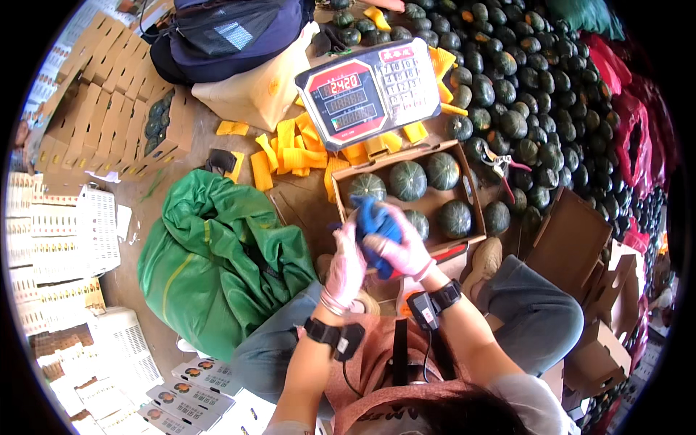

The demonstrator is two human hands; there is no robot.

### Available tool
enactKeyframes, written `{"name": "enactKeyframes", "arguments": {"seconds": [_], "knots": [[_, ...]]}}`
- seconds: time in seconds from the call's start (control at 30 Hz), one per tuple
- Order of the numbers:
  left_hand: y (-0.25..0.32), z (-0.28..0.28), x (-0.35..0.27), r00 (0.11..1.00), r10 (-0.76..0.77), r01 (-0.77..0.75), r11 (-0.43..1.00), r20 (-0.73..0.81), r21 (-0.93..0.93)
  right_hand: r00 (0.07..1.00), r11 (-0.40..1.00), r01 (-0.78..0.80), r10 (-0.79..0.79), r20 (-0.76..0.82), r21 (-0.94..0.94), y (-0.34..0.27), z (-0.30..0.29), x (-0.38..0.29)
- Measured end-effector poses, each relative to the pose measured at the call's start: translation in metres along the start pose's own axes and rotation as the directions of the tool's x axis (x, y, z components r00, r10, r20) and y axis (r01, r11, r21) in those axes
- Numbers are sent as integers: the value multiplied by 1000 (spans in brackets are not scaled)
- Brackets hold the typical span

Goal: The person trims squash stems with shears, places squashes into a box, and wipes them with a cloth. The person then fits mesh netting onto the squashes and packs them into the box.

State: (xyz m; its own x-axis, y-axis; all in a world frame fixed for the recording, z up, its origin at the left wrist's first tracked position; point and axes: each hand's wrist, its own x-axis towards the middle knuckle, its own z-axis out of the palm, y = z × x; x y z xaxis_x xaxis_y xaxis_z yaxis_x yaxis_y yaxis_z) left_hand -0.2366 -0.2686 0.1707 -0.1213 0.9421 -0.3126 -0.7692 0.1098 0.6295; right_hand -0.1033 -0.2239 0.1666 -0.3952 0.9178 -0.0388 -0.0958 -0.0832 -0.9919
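Note:
A bunched blue cloth [379,231] is between my two gloved hands, above the near left corner of an open cardboard box [435,248]. My right hand [406,246] grips the cloth from the right, thumb across its front. Against the cloth's left side is my left hand [346,265], fingers pointing up and away from me. Whether the cloth covers something cannot be seen. Inside the box lie several dark green squashes, among them one at the far right [442,171] and one at the near right [454,218]. The display-and-keypad head of a digital scale [375,92] stands behind the box.
A green woven sack [217,272] slumps left of my crossed legs. Yellow foam netting sleeves [293,152] lie scattered beyond it. Squashes [511,125] heap up at the right, with red-handled snips [503,166] on them. Cardboard boxes [571,239] lean at the right; others [109,109] are stacked left.

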Motion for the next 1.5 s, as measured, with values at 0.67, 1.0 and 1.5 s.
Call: {"name": "enactKeyframes", "arguments": {"seconds": [0.67,1.0,1.5], "knots": [[-43,-48,132,995,94,5,-426,39,905,857,494,-201,507,92,-846,53,-48,95],[-49,-31,138,994,104,-3,-332,40,943,934,724,-249,5,-357,-643,45,-52,120],[-38,-38,64,939,259,-208,-101,227,973,838,771,-155,434,-331,618,-6,-174,-16]]}}
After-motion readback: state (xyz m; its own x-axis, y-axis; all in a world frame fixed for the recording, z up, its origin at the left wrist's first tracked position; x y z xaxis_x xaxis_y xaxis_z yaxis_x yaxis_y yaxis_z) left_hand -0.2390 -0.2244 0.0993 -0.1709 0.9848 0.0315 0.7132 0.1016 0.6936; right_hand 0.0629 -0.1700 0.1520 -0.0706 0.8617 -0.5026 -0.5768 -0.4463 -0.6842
